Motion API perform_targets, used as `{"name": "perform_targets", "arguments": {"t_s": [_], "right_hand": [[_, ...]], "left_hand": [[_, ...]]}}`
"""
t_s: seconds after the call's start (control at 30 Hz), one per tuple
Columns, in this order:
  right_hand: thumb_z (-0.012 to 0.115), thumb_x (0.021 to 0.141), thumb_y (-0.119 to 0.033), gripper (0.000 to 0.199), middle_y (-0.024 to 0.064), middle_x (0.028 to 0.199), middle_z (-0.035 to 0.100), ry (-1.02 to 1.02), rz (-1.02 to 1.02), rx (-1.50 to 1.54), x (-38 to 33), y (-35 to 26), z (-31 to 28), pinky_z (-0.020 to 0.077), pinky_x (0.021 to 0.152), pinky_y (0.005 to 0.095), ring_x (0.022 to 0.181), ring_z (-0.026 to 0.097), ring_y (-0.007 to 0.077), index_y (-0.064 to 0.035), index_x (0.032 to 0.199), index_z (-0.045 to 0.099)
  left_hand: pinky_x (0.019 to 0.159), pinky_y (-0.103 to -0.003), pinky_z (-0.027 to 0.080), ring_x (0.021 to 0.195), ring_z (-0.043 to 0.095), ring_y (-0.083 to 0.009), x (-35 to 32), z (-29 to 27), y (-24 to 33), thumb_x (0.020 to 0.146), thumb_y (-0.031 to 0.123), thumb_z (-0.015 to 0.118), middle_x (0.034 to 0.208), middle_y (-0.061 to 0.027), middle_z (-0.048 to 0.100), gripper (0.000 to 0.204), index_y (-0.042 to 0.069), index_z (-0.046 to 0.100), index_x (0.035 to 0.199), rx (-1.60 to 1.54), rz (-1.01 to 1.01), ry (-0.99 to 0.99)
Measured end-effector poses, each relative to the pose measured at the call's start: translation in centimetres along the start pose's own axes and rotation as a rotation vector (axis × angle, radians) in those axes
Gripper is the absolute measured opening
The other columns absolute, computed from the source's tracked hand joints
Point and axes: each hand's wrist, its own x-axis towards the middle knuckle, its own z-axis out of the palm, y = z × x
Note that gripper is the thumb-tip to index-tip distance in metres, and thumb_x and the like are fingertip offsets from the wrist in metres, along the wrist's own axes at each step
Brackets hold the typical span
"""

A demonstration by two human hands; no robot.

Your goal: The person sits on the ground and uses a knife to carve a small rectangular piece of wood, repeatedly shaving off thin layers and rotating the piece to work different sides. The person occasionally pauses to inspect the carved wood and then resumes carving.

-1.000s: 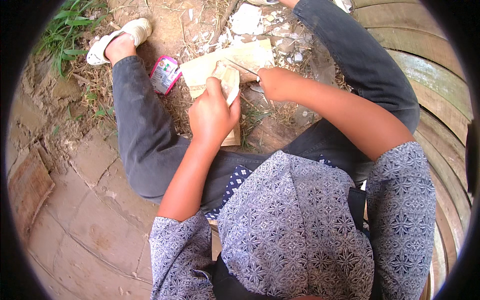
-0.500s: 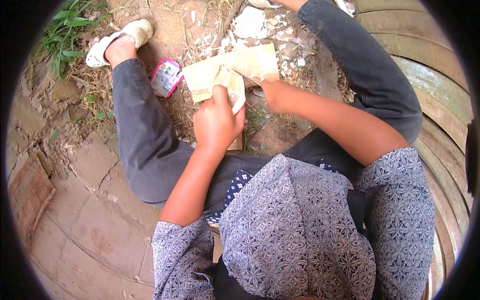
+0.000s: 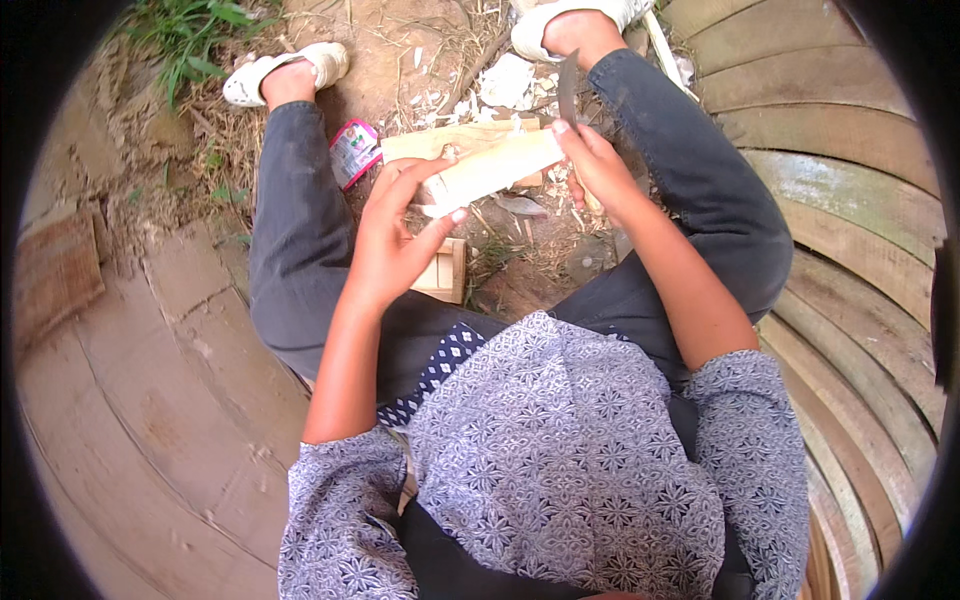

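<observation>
A pale, flat piece of wood [image 3: 500, 172] slants between my two hands, its right end a little higher in the view. Its left end sits between the thumb and fingers of my left hand [image 3: 385, 240]. My right hand [image 3: 603, 178] grips a knife [image 3: 567, 92] whose dark, slightly curved blade points away from me; the handle is mostly hidden in the palm. The thumb of that hand is at the wood's right end. Behind and partly under the piece lies a wider wooden board [image 3: 412, 144] on the ground.
Wood shavings and a pale scrap [image 3: 507, 82] litter the soil beyond the board. A pink-edged packet [image 3: 355, 153] lies to its left. A small slatted wooden object [image 3: 447, 270] is near my left thigh. Wooden planks [image 3: 840, 200] run along the right, and grass [image 3: 185, 45] grows far left.
The knife has come off the wood and now points away from me. The wood piece has turned from steep to nearly crosswise, and my right hand has reached its right end.
</observation>
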Motion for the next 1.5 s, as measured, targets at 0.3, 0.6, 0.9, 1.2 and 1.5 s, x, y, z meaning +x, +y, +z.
{"name": "perform_targets", "arguments": {"t_s": [0.3,0.6,0.9,1.2,1.5], "right_hand": [[0.047,0.106,-0.052,0.057,0.0071,0.089,0.061,-0.304,-0.197,0.322,-7.9,-3.3,0.2,0.0417,0.045,0.0238,0.052,0.048,0.0071,-0.0027,0.133,0.053],[0.062,0.098,-0.041,0.054,0.0124,0.12,0.061,-0.233,-0.55,0.333,-11.7,-2.6,1.8,0.0454,0.047,0.0198,0.067,0.056,0.0055,-0.002,0.132,0.049],[0.067,0.084,-0.036,0.066,0.0201,0.144,0.043,-0.289,-0.75,0.359,-12.4,-2.7,2.2,0.0494,0.101,0.0368,0.13,0.051,0.0271,-0.0015,0.135,0.043],[0.064,0.083,-0.031,0.065,0.021,0.143,0.045,-0.286,-0.703,0.332,-13.2,-3.1,2.4,0.0412,0.114,0.0432,0.135,0.047,0.0312,-0.0014,0.136,0.042],[0.042,0.103,-0.038,0.051,0.012,0.103,0.066,-0.264,-0.017,0.279,-4.6,0.1,0.8,0.0463,0.047,0.0243,0.07,0.058,0.0104,-0.0017,0.137,0.052]], "left_hand": [[0.108,-0.035,0.041,0.125,0.055,-0.0177,-4.7,-0.7,2.5,0.09,0.012,0.074,0.134,-0.0076,0.06,0.055,0.001,0.053,0.14,-0.582,-0.114,0.107],[0.113,-0.047,0.039,0.129,0.055,-0.0272,-5.0,2.3,4.6,0.07,0.014,0.09,0.131,-0.0131,0.06,0.053,0.005,0.06,0.114,-0.44,0.097,0.435],[0.122,-0.057,0.021,0.145,0.039,-0.04,-5.5,-0.7,5.2,0.065,0.017,0.093,0.148,-0.0219,0.051,0.047,0.011,0.063,0.101,-0.169,0.458,0.362],[0.119,-0.052,0.028,0.143,0.041,-0.0392,-7.0,-2.5,5.5,0.075,0.022,0.087,0.148,-0.0236,0.049,0.046,0.011,0.063,0.113,-0.149,0.442,0.245],[0.091,-0.043,0.045,0.098,0.058,-0.0383,-5.2,-2.0,1.2,0.078,0.018,0.079,0.103,-0.0168,0.063,0.039,0.001,0.063,0.109,0.32,0.334,0.08]]}}
